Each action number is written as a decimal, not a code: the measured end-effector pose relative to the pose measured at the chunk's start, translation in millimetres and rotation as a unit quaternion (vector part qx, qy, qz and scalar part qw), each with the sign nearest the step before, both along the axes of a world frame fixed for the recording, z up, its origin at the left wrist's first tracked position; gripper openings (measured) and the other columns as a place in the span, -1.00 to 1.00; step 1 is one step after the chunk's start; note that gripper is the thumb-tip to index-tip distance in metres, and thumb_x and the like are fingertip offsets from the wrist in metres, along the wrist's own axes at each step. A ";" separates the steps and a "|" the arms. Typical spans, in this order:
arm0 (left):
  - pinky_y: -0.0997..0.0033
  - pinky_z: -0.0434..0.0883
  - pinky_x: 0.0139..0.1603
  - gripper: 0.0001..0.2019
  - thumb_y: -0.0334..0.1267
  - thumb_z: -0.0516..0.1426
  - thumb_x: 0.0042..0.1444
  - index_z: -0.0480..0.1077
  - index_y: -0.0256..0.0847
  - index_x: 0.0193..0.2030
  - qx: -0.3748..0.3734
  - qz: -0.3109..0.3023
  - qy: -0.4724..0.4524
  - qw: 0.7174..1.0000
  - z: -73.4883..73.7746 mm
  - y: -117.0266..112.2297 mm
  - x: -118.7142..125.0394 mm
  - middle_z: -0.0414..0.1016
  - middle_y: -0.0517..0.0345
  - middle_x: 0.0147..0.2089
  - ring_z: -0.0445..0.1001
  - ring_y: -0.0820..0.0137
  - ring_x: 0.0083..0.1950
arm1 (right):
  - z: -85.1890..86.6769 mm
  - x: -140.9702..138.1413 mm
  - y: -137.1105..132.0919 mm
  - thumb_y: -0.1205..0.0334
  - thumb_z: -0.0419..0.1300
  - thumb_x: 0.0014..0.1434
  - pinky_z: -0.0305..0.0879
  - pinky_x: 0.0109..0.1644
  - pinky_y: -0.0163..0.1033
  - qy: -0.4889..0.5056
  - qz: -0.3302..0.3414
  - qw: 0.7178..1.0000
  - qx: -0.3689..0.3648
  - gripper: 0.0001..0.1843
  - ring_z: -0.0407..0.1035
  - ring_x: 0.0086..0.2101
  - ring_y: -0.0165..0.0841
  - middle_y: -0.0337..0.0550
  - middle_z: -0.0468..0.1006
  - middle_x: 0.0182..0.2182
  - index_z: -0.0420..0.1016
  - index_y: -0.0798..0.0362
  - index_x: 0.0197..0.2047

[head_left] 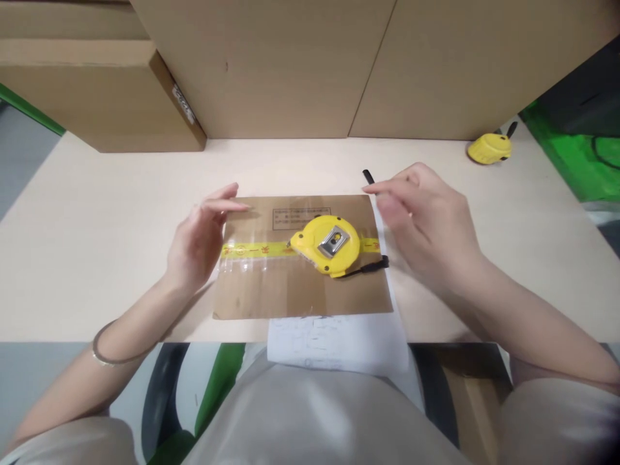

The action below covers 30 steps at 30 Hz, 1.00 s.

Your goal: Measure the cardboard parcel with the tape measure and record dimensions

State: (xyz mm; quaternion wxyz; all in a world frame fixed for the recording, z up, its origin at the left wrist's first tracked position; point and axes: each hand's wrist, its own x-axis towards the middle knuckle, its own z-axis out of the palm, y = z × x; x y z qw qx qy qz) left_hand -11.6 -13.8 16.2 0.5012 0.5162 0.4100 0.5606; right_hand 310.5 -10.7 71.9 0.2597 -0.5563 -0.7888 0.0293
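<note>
A flat brown cardboard package (300, 294) with a printed label box and a strip of yellow tape (247, 250) across it lies in front of me. On top sits a yellow tape measure (329, 244), metal belt clip facing up, with its black strap trailing right. My left hand (196, 239) is open at the package's upper left corner, fingertips at its edge. By the upper right corner, my right hand (429, 223) is closed, thumb and forefinger together. A slim black stick (369, 176) pokes out past the forefinger, apparently pinched; its rest is hidden.
White printed paper (334, 342) lies under the package and hangs over the table's front edge. A second yellow tape measure (489, 149) stands at the far right. Large cardboard boxes (276, 77) wall off the back, with another carton (101, 97) at back left.
</note>
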 end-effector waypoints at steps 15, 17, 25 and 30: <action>0.10 0.47 0.22 -0.42 0.30 -0.02 0.37 0.68 -0.05 -0.12 -0.056 -0.016 -0.035 0.998 -10.2 -11.9 9.1 0.71 0.12 0.00 0.59 0.12 0.14 | 10.9 -39.2 -13.9 0.10 0.34 0.31 0.61 -0.08 -0.18 0.305 0.288 0.884 -0.208 -0.55 0.58 -0.05 -0.31 -0.19 0.55 0.08 0.20 -0.21 0.13; 0.08 0.45 0.25 -0.39 0.30 -0.06 0.39 0.66 -0.07 -0.11 -0.061 -0.015 -0.049 0.997 -14.9 -11.4 8.3 0.70 0.11 0.02 0.57 0.12 0.17 | 18.7 -50.6 -3.6 0.05 0.26 0.35 0.60 -0.09 -0.21 0.310 0.296 0.877 -0.218 -0.58 0.57 -0.05 -0.34 -0.20 0.51 0.10 0.17 -0.20 0.16; 0.30 0.50 0.09 -0.68 0.04 0.07 0.46 0.54 -0.09 -0.13 -0.001 0.070 -0.133 0.989 -11.8 -8.0 16.0 0.63 0.25 -0.28 0.59 0.33 -0.06 | 44.3 -114.3 24.3 0.18 0.07 0.42 0.41 0.13 -0.19 0.079 0.366 0.909 -0.181 -0.49 0.45 0.13 -0.36 -0.12 0.33 0.38 0.13 -0.03 0.39; 0.25 0.52 -0.06 -0.61 0.15 0.17 0.30 0.53 -0.16 -0.22 -0.031 0.009 -0.060 0.998 -9.8 -5.4 11.2 0.57 0.14 -0.33 0.55 0.25 -0.16 | 32.2 -126.1 21.8 0.13 0.14 0.41 0.29 -0.18 -0.22 -0.034 0.340 0.929 -0.141 -0.50 0.50 -0.14 -0.37 -0.27 0.46 0.29 0.26 -0.13 0.37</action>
